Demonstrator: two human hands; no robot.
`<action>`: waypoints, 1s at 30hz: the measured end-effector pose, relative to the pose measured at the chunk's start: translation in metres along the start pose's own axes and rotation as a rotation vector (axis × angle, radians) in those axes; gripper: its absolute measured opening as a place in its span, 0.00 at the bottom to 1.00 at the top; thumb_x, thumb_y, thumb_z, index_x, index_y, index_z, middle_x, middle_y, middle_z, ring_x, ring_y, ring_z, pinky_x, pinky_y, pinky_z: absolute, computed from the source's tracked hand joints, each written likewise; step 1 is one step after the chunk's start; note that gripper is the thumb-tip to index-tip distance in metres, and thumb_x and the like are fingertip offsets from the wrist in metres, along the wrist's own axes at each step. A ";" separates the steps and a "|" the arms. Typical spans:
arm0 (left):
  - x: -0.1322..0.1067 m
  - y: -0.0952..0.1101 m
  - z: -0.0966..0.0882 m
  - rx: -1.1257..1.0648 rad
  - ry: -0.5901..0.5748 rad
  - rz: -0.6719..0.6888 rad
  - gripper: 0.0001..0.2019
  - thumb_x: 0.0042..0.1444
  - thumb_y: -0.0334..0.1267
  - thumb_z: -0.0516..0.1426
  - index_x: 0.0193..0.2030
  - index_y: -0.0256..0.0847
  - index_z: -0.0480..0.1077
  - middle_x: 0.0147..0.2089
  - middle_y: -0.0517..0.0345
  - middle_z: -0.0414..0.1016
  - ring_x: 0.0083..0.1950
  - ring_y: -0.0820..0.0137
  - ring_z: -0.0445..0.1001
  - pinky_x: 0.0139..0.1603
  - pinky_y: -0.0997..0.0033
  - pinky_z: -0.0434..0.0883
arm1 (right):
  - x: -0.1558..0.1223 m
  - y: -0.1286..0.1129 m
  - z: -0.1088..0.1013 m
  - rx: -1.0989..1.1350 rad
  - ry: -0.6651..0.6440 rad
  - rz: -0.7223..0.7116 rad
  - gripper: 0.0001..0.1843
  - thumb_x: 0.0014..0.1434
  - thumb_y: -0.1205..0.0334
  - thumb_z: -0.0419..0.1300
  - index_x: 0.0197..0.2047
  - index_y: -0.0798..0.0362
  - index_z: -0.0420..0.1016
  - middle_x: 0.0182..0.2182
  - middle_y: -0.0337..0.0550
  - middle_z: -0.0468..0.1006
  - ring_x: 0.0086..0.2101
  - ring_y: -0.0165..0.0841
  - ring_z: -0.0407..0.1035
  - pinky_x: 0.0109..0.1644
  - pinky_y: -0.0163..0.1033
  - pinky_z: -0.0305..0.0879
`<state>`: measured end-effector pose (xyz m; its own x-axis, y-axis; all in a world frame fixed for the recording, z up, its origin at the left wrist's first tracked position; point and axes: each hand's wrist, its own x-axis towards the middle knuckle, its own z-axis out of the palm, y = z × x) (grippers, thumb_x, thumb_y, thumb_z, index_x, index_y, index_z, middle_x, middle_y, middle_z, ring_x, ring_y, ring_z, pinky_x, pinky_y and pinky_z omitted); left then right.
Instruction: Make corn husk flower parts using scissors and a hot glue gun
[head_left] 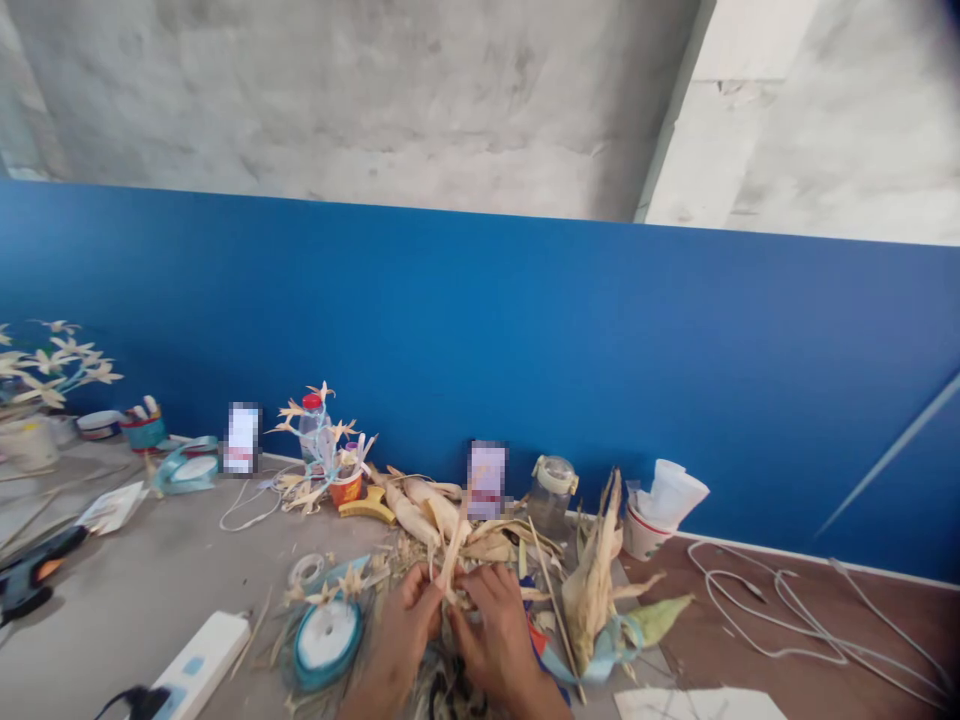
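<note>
Low in the middle of the head view, my left hand (401,632) and my right hand (496,628) come together with fingers pinched. Between them rises a pale strip of dried corn husk (454,548); both hands grip its lower end. Husk scraps lie around and under the hands, with a pile of dried corn husks (411,512) just behind. Left of my left hand is a spool of blue ribbon (328,638), with small husk flowers by its upper edge. Beside my right hand are a thin stick (553,595) and a larger upright bundle of husk (591,590).
A white power strip (196,665) and a black glue gun (37,575) lie at left. Along the blue partition (480,320) stand husk flowers in an orange cup (346,488), two phones, a clear jar (553,495) and paper cups (649,530). White cables (810,610) spread at right.
</note>
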<state>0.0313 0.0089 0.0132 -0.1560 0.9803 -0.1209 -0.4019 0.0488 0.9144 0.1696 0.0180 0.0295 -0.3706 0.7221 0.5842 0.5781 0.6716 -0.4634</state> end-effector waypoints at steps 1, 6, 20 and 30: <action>-0.001 0.001 0.001 -0.010 -0.020 0.002 0.18 0.41 0.50 0.66 0.27 0.39 0.68 0.15 0.73 0.51 0.17 0.80 0.46 0.20 0.76 0.45 | 0.001 0.001 0.000 0.032 0.010 0.015 0.07 0.55 0.65 0.55 0.37 0.48 0.73 0.32 0.42 0.75 0.36 0.39 0.66 0.41 0.42 0.59; -0.008 0.007 0.007 -0.149 -0.101 -0.014 0.19 0.38 0.48 0.68 0.29 0.39 0.67 0.17 0.72 0.56 0.16 0.83 0.45 0.19 0.77 0.46 | 0.006 0.009 0.004 0.274 0.158 0.182 0.07 0.53 0.67 0.52 0.26 0.51 0.69 0.27 0.41 0.73 0.34 0.37 0.66 0.40 0.40 0.59; -0.006 0.007 0.013 -0.005 -0.026 0.031 0.22 0.35 0.48 0.69 0.33 0.40 0.69 0.24 0.64 0.69 0.20 0.78 0.60 0.20 0.78 0.55 | 0.007 0.002 0.011 0.224 0.156 0.335 0.18 0.55 0.56 0.54 0.17 0.52 0.57 0.18 0.35 0.63 0.26 0.33 0.60 0.36 0.38 0.53; -0.011 0.005 0.020 0.057 -0.038 0.043 0.24 0.37 0.59 0.65 0.25 0.40 0.63 0.16 0.73 0.52 0.16 0.82 0.47 0.18 0.78 0.45 | 0.004 0.015 0.029 0.219 0.343 0.392 0.23 0.62 0.50 0.48 0.20 0.51 0.63 0.19 0.38 0.69 0.25 0.34 0.62 0.35 0.39 0.54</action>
<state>0.0489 0.0018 0.0272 -0.1375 0.9882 -0.0671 -0.3430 0.0161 0.9392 0.1562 0.0358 0.0052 0.1205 0.8537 0.5066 0.4472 0.4089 -0.7955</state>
